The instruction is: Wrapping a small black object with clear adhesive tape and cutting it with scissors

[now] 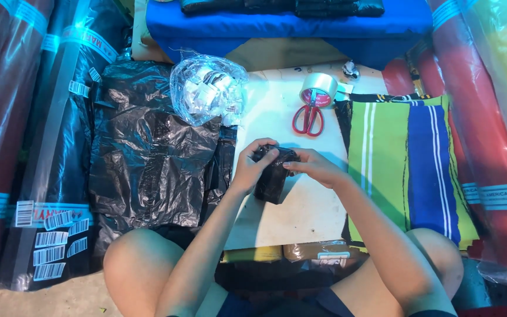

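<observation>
Both sets of fingers are curled and pressed onto a small black plastic-wrapped bundle: the left hand wraps its top and left side, and the right hand pinches its upper right edge with thumb and fingertips. The bundle sits upright over a white board, near the middle of the view. At 12 o'clock from the hands lie red-handled scissors with a roll of clear tape just above them. At 10 o'clock is a clear bag of small white pieces; at 9 o'clock crumpled black plastic sheeting; at 3 o'clock green-and-blue striped cloth.
</observation>
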